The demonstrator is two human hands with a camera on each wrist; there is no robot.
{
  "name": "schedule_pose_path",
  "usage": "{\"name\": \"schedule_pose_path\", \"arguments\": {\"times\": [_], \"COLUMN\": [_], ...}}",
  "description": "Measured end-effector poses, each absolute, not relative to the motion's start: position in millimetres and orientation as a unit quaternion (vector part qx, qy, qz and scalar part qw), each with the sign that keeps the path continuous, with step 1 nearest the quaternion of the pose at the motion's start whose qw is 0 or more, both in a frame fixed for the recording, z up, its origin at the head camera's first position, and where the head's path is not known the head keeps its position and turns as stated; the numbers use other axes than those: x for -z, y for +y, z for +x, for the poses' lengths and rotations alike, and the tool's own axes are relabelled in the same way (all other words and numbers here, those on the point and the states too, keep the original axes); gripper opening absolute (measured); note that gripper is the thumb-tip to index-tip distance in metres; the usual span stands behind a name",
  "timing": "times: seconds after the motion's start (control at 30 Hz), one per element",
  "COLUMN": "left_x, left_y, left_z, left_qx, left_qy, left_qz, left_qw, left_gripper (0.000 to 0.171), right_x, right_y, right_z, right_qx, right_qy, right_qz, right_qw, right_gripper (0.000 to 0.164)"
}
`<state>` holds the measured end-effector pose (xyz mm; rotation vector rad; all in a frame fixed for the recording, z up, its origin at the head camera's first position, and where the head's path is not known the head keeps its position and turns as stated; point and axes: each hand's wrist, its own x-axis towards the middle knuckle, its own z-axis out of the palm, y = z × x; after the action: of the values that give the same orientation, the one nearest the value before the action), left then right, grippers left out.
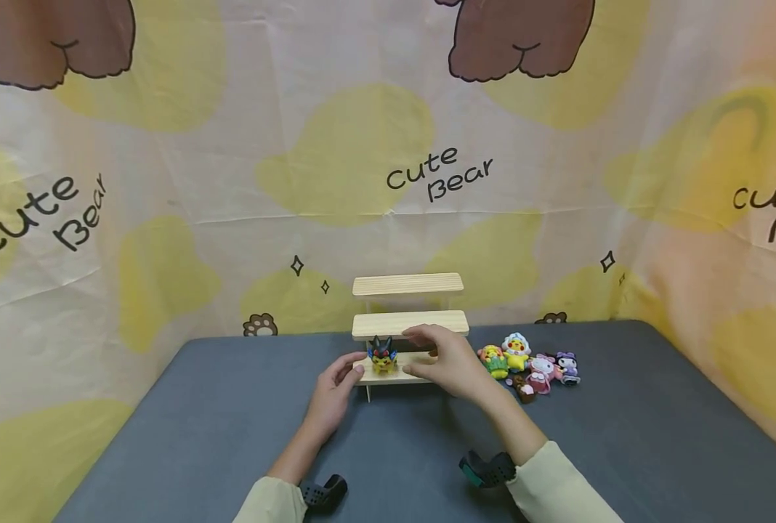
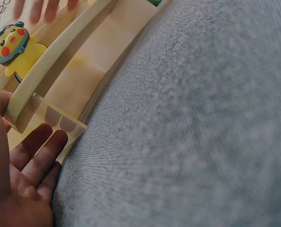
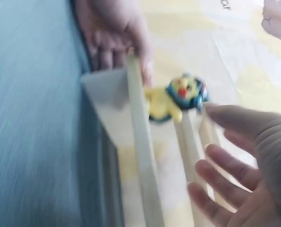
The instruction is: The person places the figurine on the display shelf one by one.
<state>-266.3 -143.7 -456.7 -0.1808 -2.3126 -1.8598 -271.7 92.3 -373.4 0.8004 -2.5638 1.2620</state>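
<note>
A three-tier wooden display shelf (image 1: 410, 324) stands at the back of the table. On the left part of its lowest step sits a small yellow figurine (image 1: 383, 357) with red cheeks and a dark blue hood, upright in the head view. My left hand (image 1: 331, 399) holds the left end of that step, thumb on top and fingers (image 2: 53, 149) below, by the clear side support (image 2: 60, 113). To the figurine's right, my right hand (image 1: 450, 363) hovers over the step. Its fingers are spread, with nothing held, and the thumb (image 3: 234, 118) points toward the figurine's head.
Several small figurines (image 1: 541, 372) lie clustered on the table right of the shelf. Grey cloth (image 1: 231, 421) covers the tabletop. Behind it hangs a printed curtain (image 1: 336, 160). Dark straps (image 1: 489, 468) hang at both wrists.
</note>
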Motion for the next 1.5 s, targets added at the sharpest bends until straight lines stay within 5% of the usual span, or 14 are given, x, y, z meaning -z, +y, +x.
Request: {"name": "schedule_pose_path", "arguments": {"times": [0.3,0.57,0.83,1.1,1.5], "left_x": [456.4,456.2,455.7,456.2,456.9], "left_y": [-146.6,-143.0,-140.4,-143.9,-143.7], "left_z": [-266.9,-268.0,-267.8,-267.9,-267.9], "left_qx": [0.622,0.621,0.623,0.619,0.619], "left_qy": [-0.776,-0.777,-0.776,-0.778,-0.779], "left_qz": [-0.053,-0.060,-0.057,-0.054,-0.053], "left_qw": [0.086,0.084,0.083,0.092,0.089], "left_gripper": [0.034,0.033,0.032,0.030,0.032], "right_x": [380.2,396.5,420.5,438.6,451.2], "right_y": [152.1,218.5,267.4,280.7,291.0], "right_z": [-273.2,-273.4,-275.0,-280.1,-279.6], "right_qx": [-0.420,-0.392,-0.431,-0.412,-0.360], "right_qy": [-0.857,-0.869,-0.850,-0.861,-0.909], "right_qz": [0.210,0.036,-0.104,-0.118,-0.106], "right_qw": [0.214,0.300,0.286,0.275,0.181], "right_gripper": [0.026,0.026,0.030,0.032,0.059]}}
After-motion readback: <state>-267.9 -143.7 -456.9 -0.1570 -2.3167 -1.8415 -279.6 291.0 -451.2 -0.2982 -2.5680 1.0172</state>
